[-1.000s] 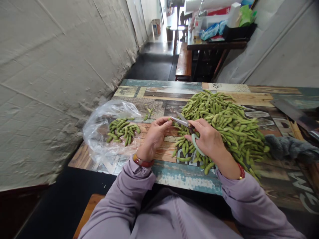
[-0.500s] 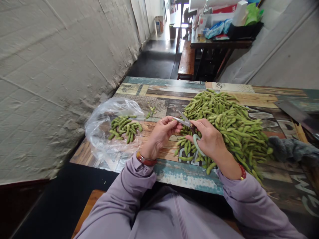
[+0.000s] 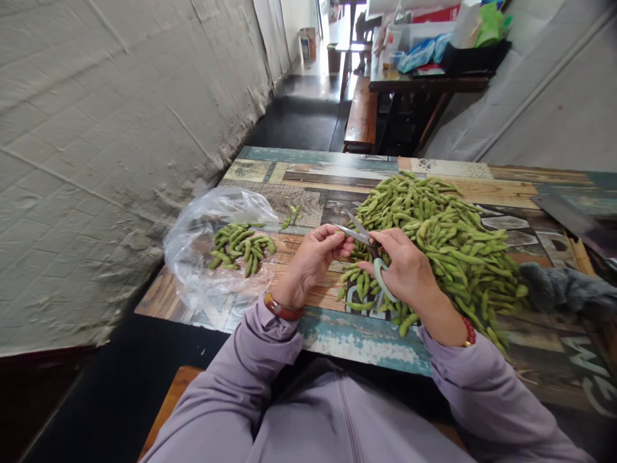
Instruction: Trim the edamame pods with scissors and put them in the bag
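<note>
My right hand (image 3: 407, 267) grips a pair of scissors (image 3: 380, 276) with pale green handles. Their blades are parted and point up and left, and the lower one reaches the fingertips of my left hand (image 3: 321, 251). Those fingers are pinched together, and whatever lies between them is hidden. A large heap of green edamame pods (image 3: 448, 244) spreads beside and behind my right hand. To the left, a smaller group of pods (image 3: 241, 247) lies on a clear plastic bag (image 3: 187, 231). Between the two, a few green scraps (image 3: 292, 215) rest on the table.
The table (image 3: 357, 337) has a patchwork wood-plank pattern. On its right lie a grey cloth (image 3: 563, 289) and a dark flat blade-like object (image 3: 578, 225). A rough pale wall (image 3: 96, 161) stands at left. Beyond are a bench (image 3: 361, 112) and another table (image 3: 424, 83) with packages.
The scissor blades have parted slightly more at the left fingertips. Both hands stay almost in place, and the pods and bag look the same.
</note>
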